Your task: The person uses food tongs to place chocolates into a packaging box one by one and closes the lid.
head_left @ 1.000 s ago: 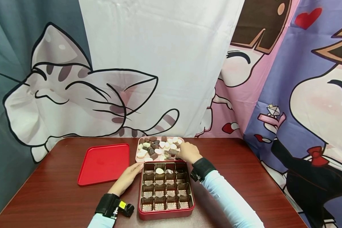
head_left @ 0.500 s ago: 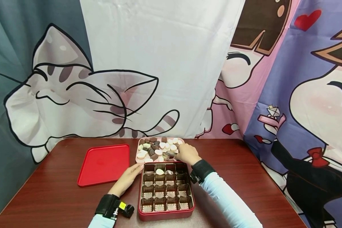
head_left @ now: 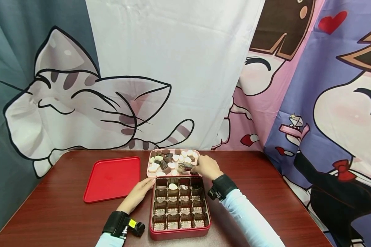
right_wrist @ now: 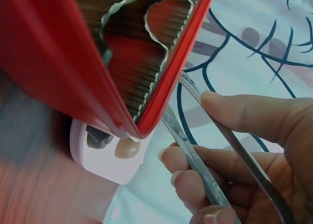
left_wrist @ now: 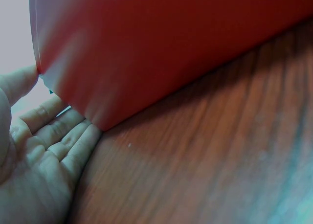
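A red box (head_left: 180, 233) with a brown compartment insert stands on the table, with three chocolates in its far rows. Behind it is a pink tray (head_left: 149, 168) holding several dark and white chocolates. My right hand (head_left: 197, 168) pinches metal tweezers (right_wrist: 195, 158) over the tray's near right part. Their tips meet a dark ribbed chocolate (head_left: 184, 167); whether it is lifted is unclear. My left hand (head_left: 147, 184) lies flat with straight fingers (left_wrist: 73, 145) against the box's far left corner (left_wrist: 93, 121).
The red lid (head_left: 112, 177) lies flat to the left of the box and tray. The dark wooden table (head_left: 49, 212) ends at a cartoon-printed curtain (head_left: 173, 85) just behind the tray. In the right wrist view, the pink tray's corner (right_wrist: 102, 160) sits under the box rim (right_wrist: 171, 77).
My right hand with the tweezers has drifted slightly right and nearer, staying over the tray. The left hand and the box have not moved.
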